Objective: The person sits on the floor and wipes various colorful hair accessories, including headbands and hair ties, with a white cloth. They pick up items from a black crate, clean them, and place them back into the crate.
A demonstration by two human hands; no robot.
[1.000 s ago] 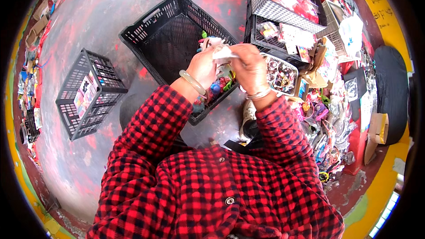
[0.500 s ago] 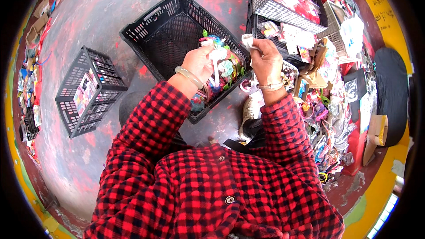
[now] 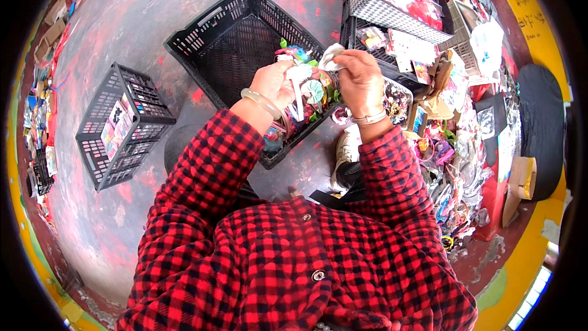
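Note:
Over the near right side of a large black crate (image 3: 211,21), my left hand (image 3: 274,87) is closed on a white piece with a narrow white strip hanging down (image 3: 299,93); its exact kind is unclear. My right hand (image 3: 361,83) pinches a crumpled white cloth-like piece (image 3: 331,57) just above the crate's right edge. Beneath my hands, colourful hair accessories (image 3: 313,92), among them a pale green flower shape, fill the crate's right end. The dark slotted bottom shows at its far left.
A smaller black crate (image 3: 125,129) with printed cards stands on the floor at left. To the right are a grey woven basket (image 3: 398,15) of packaged items, a small container of hair ties (image 3: 398,101), and a heap of loose accessories and plastic bags (image 3: 456,190).
The white piece in my right hand has opened out wider, and that hand has shifted slightly left. My left hand stays almost still with its white piece.

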